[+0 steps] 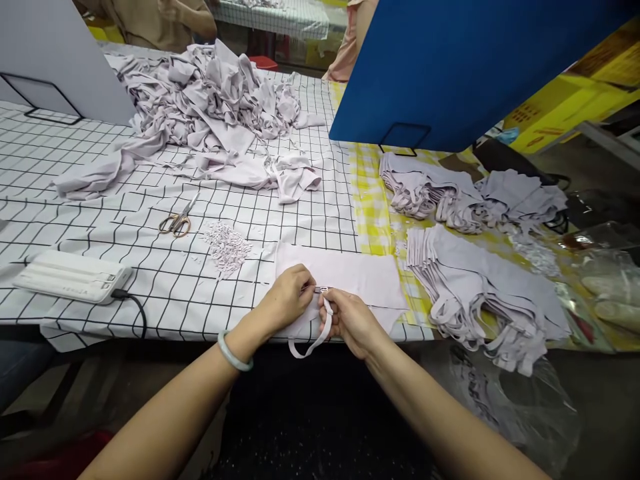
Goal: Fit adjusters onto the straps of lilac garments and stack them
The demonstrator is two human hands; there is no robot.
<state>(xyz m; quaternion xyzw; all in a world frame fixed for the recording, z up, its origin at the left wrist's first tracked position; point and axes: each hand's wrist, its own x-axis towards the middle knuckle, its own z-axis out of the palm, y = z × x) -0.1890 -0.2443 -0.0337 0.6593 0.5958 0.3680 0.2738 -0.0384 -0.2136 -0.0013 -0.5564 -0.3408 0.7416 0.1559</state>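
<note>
At the table's front edge my two hands meet over a flat pale pink-lilac fabric piece (350, 267). My left hand (287, 297), with a pale bangle on the wrist, is closed in a pinch at the left end of a small slider buckle (321, 289); exactly what its fingertips grip is partly hidden. My right hand (353, 320) pinches the narrow pale strap (326, 328) beside the buckle, and the strap loops down past the table edge. Left of the fabric lies a heap of small pale bits (225, 248), probably more sliders.
Scissors (176, 220) and a white power bank (73, 277) with a black cable lie left. A tangled fabric heap (215, 100) sits behind. Stacked strapped pieces (480, 287) lie right, some overhanging the edge. A blue panel (425, 73) and a white panel (55, 53) stand behind; people are beyond.
</note>
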